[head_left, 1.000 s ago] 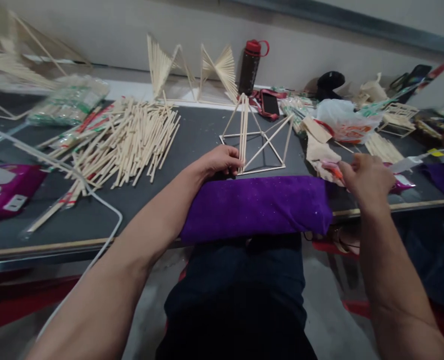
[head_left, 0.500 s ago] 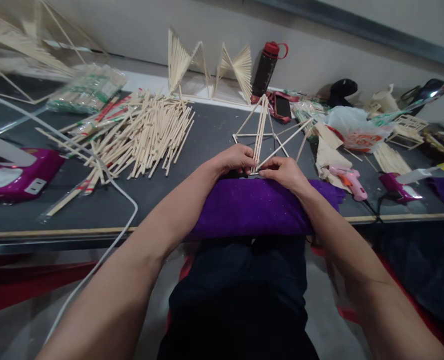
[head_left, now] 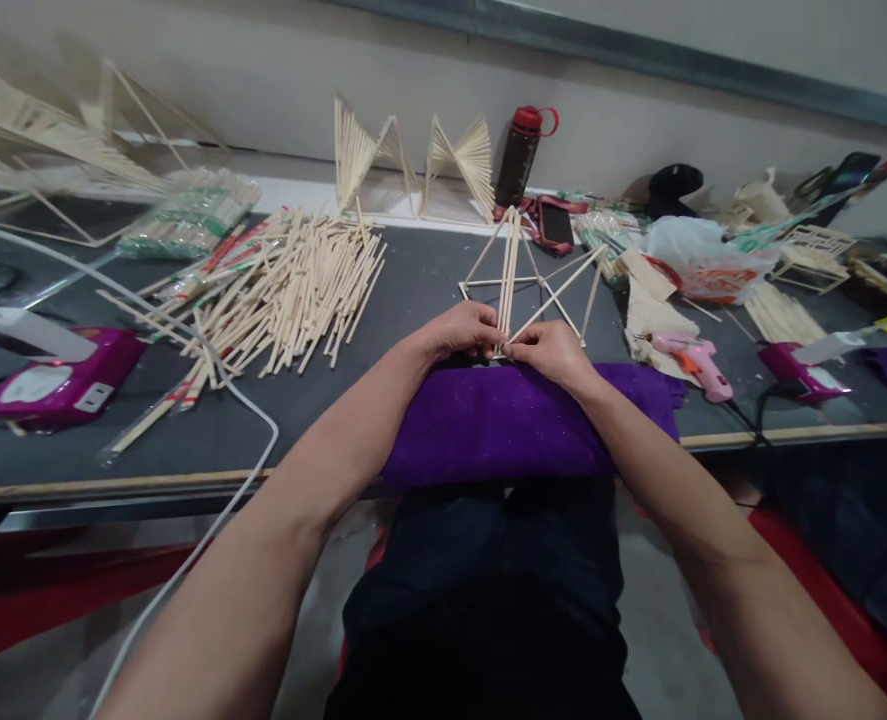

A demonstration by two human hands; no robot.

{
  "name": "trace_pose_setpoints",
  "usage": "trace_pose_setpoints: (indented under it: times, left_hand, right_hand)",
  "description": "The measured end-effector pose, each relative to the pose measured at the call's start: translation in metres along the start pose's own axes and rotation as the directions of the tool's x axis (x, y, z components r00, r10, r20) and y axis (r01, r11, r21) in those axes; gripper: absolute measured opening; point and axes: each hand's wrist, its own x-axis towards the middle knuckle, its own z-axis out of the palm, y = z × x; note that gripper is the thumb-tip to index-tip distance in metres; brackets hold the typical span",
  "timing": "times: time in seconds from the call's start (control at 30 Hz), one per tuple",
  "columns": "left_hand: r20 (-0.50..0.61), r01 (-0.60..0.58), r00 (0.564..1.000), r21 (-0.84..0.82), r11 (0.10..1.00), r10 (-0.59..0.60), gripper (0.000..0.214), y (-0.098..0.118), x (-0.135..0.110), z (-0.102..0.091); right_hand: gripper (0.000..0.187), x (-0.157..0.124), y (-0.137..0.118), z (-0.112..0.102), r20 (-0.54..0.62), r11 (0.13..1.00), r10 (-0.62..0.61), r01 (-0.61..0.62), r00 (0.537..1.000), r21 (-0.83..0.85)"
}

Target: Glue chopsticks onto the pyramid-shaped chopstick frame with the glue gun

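A small frame of thin wooden sticks (head_left: 524, 280) stands on the dark table just beyond a folded purple cloth (head_left: 518, 420). My left hand (head_left: 459, 332) and my right hand (head_left: 552, 350) meet at the frame's near corner, fingers pinched on the sticks there. Both forearms rest over the purple cloth. A pink glue gun (head_left: 694, 357) lies on the table to the right of my right hand.
A big heap of loose wooden sticks (head_left: 278, 290) lies to the left. Finished stick fans (head_left: 413, 160), a dark bottle with a red cap (head_left: 519, 155) and a phone (head_left: 555, 222) stand behind. A white cable (head_left: 248, 400), pink boxes (head_left: 60, 375) and bags flank the sides.
A second ago my right hand was off to the right by the pink glue gun. It let that lie and came to the frame's near corner, where both hands now pinch the sticks.
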Motion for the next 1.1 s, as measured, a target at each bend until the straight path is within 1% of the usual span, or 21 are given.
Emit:
trace_pose_setpoints:
  times: [0.37, 0.6, 0.77, 1.1]
  left_hand:
    - [-0.005, 0.029, 1.0, 0.008, 1.0, -0.029, 0.007, -0.002, -0.0004, -0.001]
    - [-0.009, 0.036, 0.999, 0.049, 0.998, -0.035, 0.006, -0.0024, -0.0003, -0.0022]
    - [-0.012, 0.025, 1.0, 0.065, 0.998, -0.025, 0.003, -0.0014, -0.0004, -0.0025]
    - [-0.013, 0.033, 0.999, 0.06, 0.998, -0.033, 0.003, -0.0008, -0.0006, -0.0022]
  right_hand:
    - [0.021, -0.0027, -0.0076, -0.001, 0.0, 0.998, 0.009, -0.009, 1.0, -0.065]
    - [0.024, -0.0009, -0.0077, 0.0014, -0.016, 0.994, 0.026, -0.027, 1.0, -0.106]
    - [0.025, -0.0004, -0.0084, 0.001, -0.011, 0.993, 0.031, -0.032, 0.999, -0.111]
    - [0.023, -0.0014, -0.0091, -0.0003, -0.001, 0.994, 0.02, -0.02, 1.0, -0.103]
